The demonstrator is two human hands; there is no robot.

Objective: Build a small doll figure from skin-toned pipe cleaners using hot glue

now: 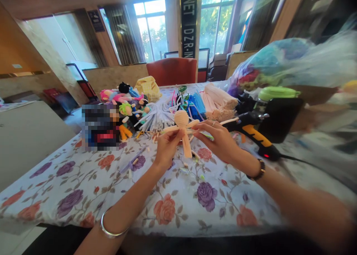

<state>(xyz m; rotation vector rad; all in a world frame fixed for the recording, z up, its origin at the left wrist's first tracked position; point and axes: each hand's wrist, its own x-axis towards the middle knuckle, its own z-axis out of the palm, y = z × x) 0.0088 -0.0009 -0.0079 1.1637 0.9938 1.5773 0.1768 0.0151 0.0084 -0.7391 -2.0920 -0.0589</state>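
Note:
A peach doll figure [181, 119] with a round coiled head, two outstretched arms and a straight body is held upright above the table. My left hand [169, 145] pinches its middle from the left, thumb on the front of the body. On the right side, my right hand [216, 137] has its fingers bent round the doll's arm on that side. Behind the doll lies a fanned bundle of white fuzzy sticks [157, 117]. To the right of my right hand rests a black and yellow glue gun [258, 136] with a red light.
Small colourful dolls [125, 98] and a yellow cloth bundle [148, 88] sit at the back left. Blue sticks [196, 105], peach sticks [219, 100], a green-lidded jar [279, 93] and large plastic bags [279, 61] stand behind. A flowered cloth [125, 195] covers the table.

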